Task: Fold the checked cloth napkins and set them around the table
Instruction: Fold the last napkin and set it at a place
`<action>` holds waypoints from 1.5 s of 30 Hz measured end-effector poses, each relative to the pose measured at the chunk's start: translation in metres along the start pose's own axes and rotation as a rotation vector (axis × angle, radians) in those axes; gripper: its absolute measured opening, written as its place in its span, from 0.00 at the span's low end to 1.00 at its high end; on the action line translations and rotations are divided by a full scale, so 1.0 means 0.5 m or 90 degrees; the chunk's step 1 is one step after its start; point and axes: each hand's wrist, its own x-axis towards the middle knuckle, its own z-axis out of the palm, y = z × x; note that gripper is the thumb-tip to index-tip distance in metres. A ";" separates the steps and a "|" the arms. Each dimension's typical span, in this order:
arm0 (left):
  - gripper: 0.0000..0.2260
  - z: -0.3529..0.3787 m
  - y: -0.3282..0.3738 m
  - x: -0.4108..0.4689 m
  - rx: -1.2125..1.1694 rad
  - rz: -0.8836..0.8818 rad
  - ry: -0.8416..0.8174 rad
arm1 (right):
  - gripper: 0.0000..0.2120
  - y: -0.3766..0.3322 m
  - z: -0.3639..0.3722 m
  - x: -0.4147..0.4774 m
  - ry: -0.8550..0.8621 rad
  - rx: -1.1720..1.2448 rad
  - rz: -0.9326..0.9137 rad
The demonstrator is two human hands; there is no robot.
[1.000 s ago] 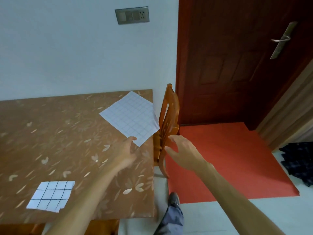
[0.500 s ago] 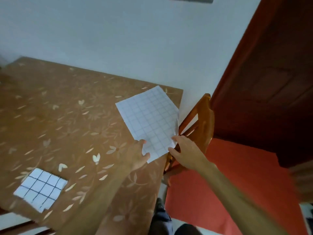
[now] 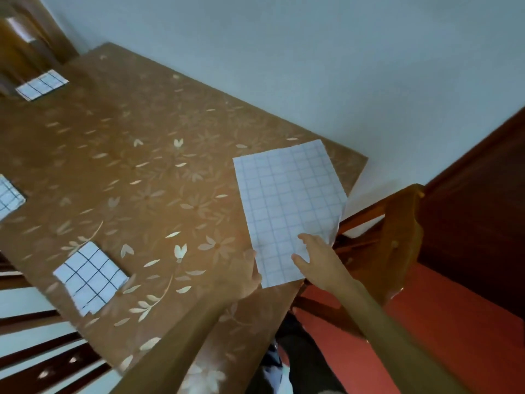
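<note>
An unfolded white checked napkin [image 3: 287,206] lies flat at the right end of the brown flower-patterned table [image 3: 147,177], its right edge hanging past the table's edge. My left hand [image 3: 241,277] pinches the napkin's near left corner. My right hand [image 3: 315,257] rests on its near right part, fingers spread over the cloth. A folded napkin [image 3: 91,275] with dark checks sits near the table's front edge. A second folded napkin [image 3: 8,199] lies at the left border of the view, and a third [image 3: 41,85] at the far left end.
A wooden chair [image 3: 397,240] stands against the table's right end, just beside my right hand. A pale wall runs behind the table. A dark red door [image 3: 483,209] and a red floor mat [image 3: 426,331] are to the right. Another chair back [image 3: 34,336] shows at lower left.
Both hands have reached the unfolded napkin and now hold its near edge. My head has tilted and moved closer, so more of the table and two further folded napkins show.
</note>
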 end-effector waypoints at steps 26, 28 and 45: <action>0.01 0.123 0.030 0.149 -0.139 0.022 0.185 | 0.42 0.143 0.077 0.128 -0.154 -0.190 -0.189; 0.07 0.099 0.015 0.135 -0.241 -0.022 0.248 | 0.42 0.135 0.073 0.131 -0.128 -0.192 -0.180; 0.15 0.038 -0.184 -0.132 -0.380 -0.130 0.493 | 0.20 0.040 0.032 0.134 0.107 -0.066 -0.231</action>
